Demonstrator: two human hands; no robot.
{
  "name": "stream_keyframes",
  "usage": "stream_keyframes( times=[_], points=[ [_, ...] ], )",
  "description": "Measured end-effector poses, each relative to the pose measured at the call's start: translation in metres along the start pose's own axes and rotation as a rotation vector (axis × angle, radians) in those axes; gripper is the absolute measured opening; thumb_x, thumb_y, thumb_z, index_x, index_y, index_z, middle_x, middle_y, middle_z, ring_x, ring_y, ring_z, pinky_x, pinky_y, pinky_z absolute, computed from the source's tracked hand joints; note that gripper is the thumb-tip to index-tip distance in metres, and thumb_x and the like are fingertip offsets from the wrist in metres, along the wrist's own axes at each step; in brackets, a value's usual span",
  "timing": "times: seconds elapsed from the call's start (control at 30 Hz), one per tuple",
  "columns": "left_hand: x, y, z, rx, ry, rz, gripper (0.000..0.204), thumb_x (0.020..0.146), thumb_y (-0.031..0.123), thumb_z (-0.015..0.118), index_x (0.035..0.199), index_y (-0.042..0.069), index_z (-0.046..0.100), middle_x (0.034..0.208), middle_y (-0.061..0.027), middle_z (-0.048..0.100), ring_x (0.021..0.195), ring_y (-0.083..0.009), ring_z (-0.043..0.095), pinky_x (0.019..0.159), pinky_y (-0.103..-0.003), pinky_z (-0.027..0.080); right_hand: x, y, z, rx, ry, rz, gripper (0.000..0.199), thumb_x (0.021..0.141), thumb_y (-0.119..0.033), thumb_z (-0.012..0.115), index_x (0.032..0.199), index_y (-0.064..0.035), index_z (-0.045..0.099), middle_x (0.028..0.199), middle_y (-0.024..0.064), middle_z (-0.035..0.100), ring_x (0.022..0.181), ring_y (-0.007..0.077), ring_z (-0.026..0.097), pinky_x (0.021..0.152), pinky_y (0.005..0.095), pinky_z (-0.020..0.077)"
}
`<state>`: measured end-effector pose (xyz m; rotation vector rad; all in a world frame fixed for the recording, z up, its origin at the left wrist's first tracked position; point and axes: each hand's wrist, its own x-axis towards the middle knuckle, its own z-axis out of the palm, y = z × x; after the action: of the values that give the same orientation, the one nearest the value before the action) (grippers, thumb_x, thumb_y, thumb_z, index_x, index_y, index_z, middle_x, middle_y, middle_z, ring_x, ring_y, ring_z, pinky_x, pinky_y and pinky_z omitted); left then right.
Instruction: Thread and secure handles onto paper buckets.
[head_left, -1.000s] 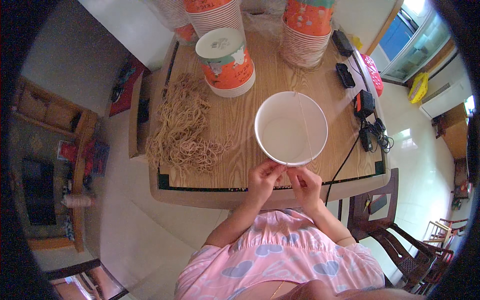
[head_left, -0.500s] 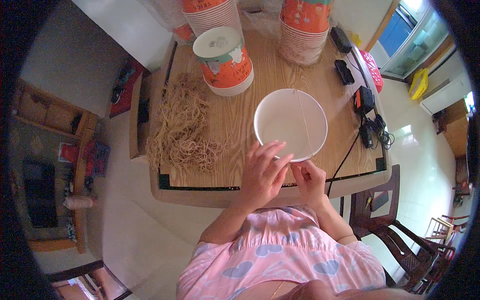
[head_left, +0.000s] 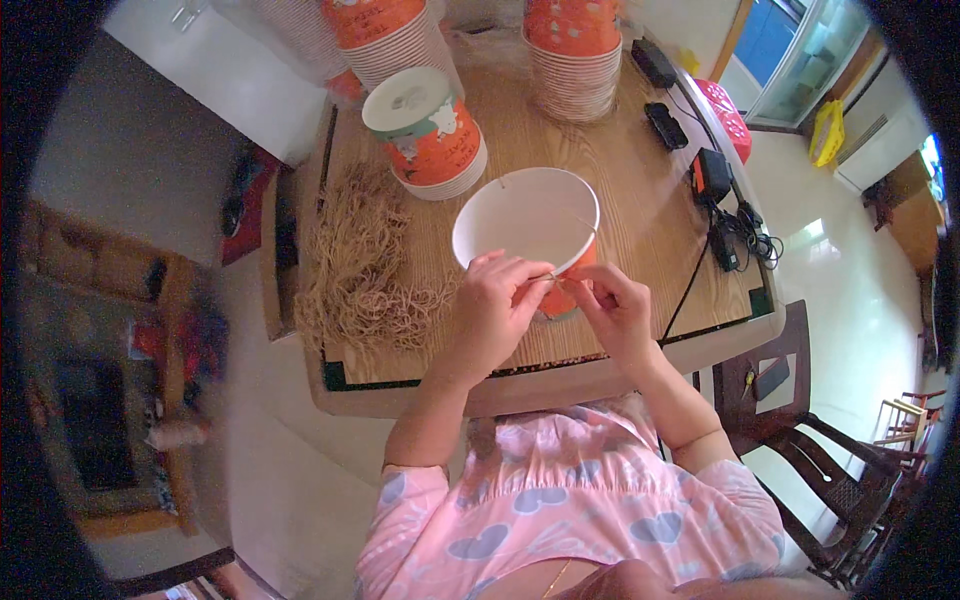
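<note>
A paper bucket (head_left: 525,215), white inside and orange outside, stands near the table's front edge, tilted a little. Bits of thin tan string show at its far rim and at its right side. At the near rim my left hand (head_left: 497,310) pinches a short end of tan string (head_left: 556,278) between thumb and fingers. My right hand (head_left: 618,305) is closed on the same string just beside it, fingertips almost touching the left ones. Whether the string passes through the bucket wall there is hidden by my fingers.
A loose heap of tan strings (head_left: 365,275) lies to the left. Behind it stands a short stack of orange buckets (head_left: 435,150), with taller stacks (head_left: 572,75) farther back. Black adapters and cables (head_left: 728,215) line the right edge. A dark wooden chair (head_left: 780,390) stands at the right.
The bucket has shifted left and tipped, so its orange side now shows. The string that spanned its mouth now shows only in part. Both hands have come together at the near rim on the string.
</note>
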<state>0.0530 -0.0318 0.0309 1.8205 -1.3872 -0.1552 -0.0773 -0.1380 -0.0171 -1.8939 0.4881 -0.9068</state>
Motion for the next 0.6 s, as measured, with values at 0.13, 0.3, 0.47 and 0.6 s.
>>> stream_keyframes(
  times=[0.13, 0.3, 0.47, 0.6],
  points=[
    [0.001, 0.008, -0.003, -0.034, -0.025, -0.164, 0.017, 0.074, 0.007, 0.068, 0.090, 0.002, 0.064, 0.088, -0.0123, 0.062, 0.085, -0.0290, 0.059, 0.079, -0.036, 0.048, 0.008, -0.010, 0.001, 0.020, -0.035, 0.007, 0.008, 0.082, 0.000, 0.061, 0.089, -0.0034, 0.062, 0.053, -0.0055, 0.033, 0.048, 0.0017, 0.029, 0.043, 0.0194, 0.0222],
    [0.002, 0.009, 0.000, 0.151, 0.049, -0.035, 0.017, 0.071, 0.007, 0.067, 0.087, 0.004, 0.063, 0.084, -0.0115, 0.062, 0.085, -0.0291, 0.059, 0.079, -0.037, 0.046, 0.008, 0.003, 0.001, 0.011, -0.113, -0.041, 0.009, 0.081, -0.003, 0.061, 0.090, -0.0049, 0.062, 0.067, 0.0104, 0.061, 0.053, 0.0141, 0.058, 0.049, 0.0276, 0.0458],
    [0.001, 0.005, 0.001, 0.207, 0.105, 0.052, 0.014, 0.073, 0.010, 0.065, 0.085, 0.007, 0.059, 0.074, -0.0095, 0.061, 0.074, -0.0277, 0.059, 0.087, -0.042, 0.043, 0.006, 0.000, -0.005, -0.018, -0.126, -0.096, 0.006, 0.083, -0.002, 0.060, 0.089, -0.0018, 0.061, 0.069, 0.0086, 0.062, 0.055, 0.0094, 0.055, 0.048, 0.0231, 0.0429],
    [0.000, -0.002, 0.000, 0.190, 0.136, 0.040, 0.013, 0.073, 0.010, 0.065, 0.084, 0.006, 0.059, 0.074, -0.0081, 0.061, 0.073, -0.0274, 0.059, 0.087, -0.043, 0.043, 0.008, -0.013, -0.014, -0.024, -0.155, -0.051, 0.007, 0.083, -0.002, 0.061, 0.090, -0.0004, 0.062, 0.061, 0.0014, 0.055, 0.051, 0.0013, 0.043, 0.043, 0.0191, 0.0323]
  ],
)
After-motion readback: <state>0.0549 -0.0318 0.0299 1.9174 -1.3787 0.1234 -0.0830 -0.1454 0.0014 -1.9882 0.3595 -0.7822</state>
